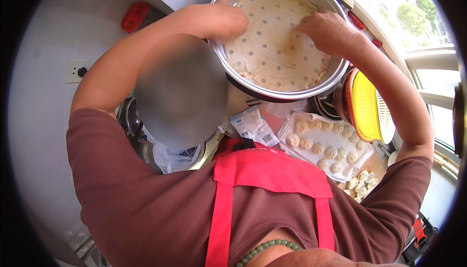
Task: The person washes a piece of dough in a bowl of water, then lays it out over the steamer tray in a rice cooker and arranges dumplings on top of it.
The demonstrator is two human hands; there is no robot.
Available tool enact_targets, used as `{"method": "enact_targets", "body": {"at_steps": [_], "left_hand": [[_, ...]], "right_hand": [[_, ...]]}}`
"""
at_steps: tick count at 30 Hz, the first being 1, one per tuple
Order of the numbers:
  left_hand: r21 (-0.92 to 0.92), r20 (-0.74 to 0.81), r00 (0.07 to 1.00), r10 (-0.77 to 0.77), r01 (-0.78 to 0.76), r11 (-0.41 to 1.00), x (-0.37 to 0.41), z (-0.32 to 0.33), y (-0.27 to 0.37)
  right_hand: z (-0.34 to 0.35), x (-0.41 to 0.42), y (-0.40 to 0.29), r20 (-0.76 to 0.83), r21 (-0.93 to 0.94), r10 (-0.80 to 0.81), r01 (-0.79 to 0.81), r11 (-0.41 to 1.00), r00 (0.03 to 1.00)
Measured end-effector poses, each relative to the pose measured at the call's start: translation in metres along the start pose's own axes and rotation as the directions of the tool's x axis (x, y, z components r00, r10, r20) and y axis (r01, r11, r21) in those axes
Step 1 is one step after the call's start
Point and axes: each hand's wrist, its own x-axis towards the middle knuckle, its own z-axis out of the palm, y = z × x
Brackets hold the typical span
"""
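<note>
A round metal steamer pot stands before me. In it lies a damp, off-white steamer cloth with crumpled edges; dark round holes show through it, and a brownish stain lies right of its middle. My left hand is at the pot's left side, over the rim and beside the cloth's edge, its fingers curled and mostly hidden. From the right, my right hand reaches into the pot, with blurred fingertips at the cloth's upper right part. Whether either hand grips the cloth cannot be told.
Pleated buns rest on a white cloth below right of the pot, with more dough pieces on a board. A yellow plastic basket leans beside them. A printed packet lies below the pot. Metal bowls and a plastic bag are lower left.
</note>
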Motion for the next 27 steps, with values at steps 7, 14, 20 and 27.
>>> {"method": "enact_targets", "body": {"at_steps": [7,14,20,27], "left_hand": [[-0.326,-0.590,0.746,-0.310,0.131,0.936,-0.036,0.003,-0.006],[-0.651,-0.526,0.636,-0.564,0.126,0.749,-0.047,0.037,-0.001],[-0.576,-0.687,0.544,-0.481,-0.004,0.818,-0.045,0.044,-0.002],[-0.495,-0.784,0.471,-0.405,-0.079,0.865,-0.046,0.039,0.000]], "right_hand": [[0.021,0.053,-0.031,-0.326,0.087,-0.258,0.300,0.950,0.910],[0.018,0.082,-0.057,-0.327,0.056,-0.346,0.384,0.922,0.879],[0.012,0.090,-0.066,-0.433,-0.078,-0.348,0.350,0.934,0.832],[0.023,0.079,-0.078,-0.459,-0.004,-0.359,0.402,0.916,0.813]]}}
